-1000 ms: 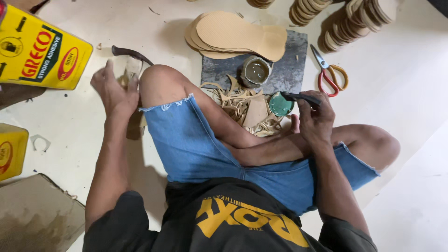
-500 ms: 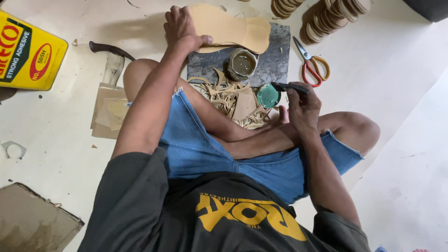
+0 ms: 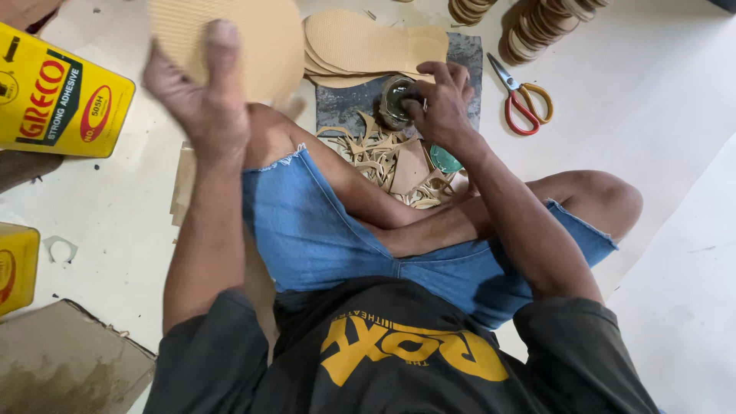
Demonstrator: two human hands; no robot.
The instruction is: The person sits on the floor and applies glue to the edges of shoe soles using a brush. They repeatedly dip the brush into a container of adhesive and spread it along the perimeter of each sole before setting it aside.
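The left hand (image 3: 203,92) holds a tan sole (image 3: 238,38) raised in front of the camera, thumb pressed across its ribbed face; the grip pinches the sole's lower edge. The right hand (image 3: 445,100) is curled over a small round tin (image 3: 395,100) that stands on a grey slab (image 3: 460,54) on the floor, its fingers closed around something at the tin's rim; what they pinch cannot be told.

A stack of soles (image 3: 368,42) lies on the slab just behind the tin. Leather scraps (image 3: 376,157) pile up between the tin and the person's crossed legs, with a green lid (image 3: 445,161) beside them. Red-and-yellow scissors (image 3: 525,100) lie right of the slab.

A yellow rectangular can (image 3: 57,96) with a red oval label lies at upper left; a second yellow can (image 3: 15,264) shows at the left edge, above a piece of brown cardboard (image 3: 69,360).

Half a second ago the left hand was reaching to the stack; now it has lifted one sole away. The right hand, then beside the green lid, has moved to the tin.
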